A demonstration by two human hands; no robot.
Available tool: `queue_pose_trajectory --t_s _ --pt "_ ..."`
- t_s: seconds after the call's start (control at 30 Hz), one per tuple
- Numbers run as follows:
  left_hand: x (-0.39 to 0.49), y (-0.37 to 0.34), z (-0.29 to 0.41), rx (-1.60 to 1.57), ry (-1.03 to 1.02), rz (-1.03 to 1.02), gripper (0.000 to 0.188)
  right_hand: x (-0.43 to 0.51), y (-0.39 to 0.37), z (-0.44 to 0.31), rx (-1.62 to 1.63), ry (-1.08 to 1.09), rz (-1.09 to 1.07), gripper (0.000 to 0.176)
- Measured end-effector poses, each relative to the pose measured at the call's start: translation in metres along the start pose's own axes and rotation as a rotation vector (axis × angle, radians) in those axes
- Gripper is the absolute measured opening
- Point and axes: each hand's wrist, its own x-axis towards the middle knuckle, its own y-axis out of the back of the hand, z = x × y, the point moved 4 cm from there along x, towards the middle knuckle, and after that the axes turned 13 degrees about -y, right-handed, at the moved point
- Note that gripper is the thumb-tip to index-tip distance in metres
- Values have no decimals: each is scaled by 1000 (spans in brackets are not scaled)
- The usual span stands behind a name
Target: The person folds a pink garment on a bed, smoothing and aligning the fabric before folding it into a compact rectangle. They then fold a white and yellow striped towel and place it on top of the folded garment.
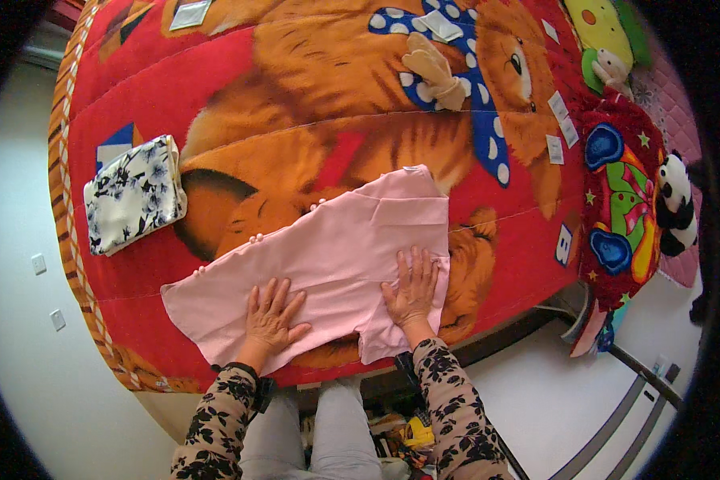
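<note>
A pink garment [330, 252] with small pearl-like buttons along its far edge lies spread on a red and orange patterned blanket [216, 48]. Flat on its left part rests my left hand [271, 318], fingers apart. My right hand [412, 291] lies palm down on the garment's right part, near a short sleeve [384, 336], its fingers also spread. Neither hand grips the cloth. To the left of the garment is a folded white cloth with a dark floral print [135, 195].
Small white packets [555, 150] lie about the blanket, and a beige fabric bow [435, 72] is at the far side. A panda plush [676, 204] and a red patterned cushion [621, 204] sit at the right. The bed's near edge is by my legs.
</note>
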Motion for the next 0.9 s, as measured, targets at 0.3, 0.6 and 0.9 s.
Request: queue_pose_trajectory --t_s 0.3,0.6,0.9 --pt "3 24 9 13 4 43 72 4 51 -10 206 -16 58 56" --pt "101 64 9 49 0 202 75 152 101 -50 275 302 146 30" --pt "121 44 -16 2 117 175 75 216 51 -61 -87 538 -57 31"
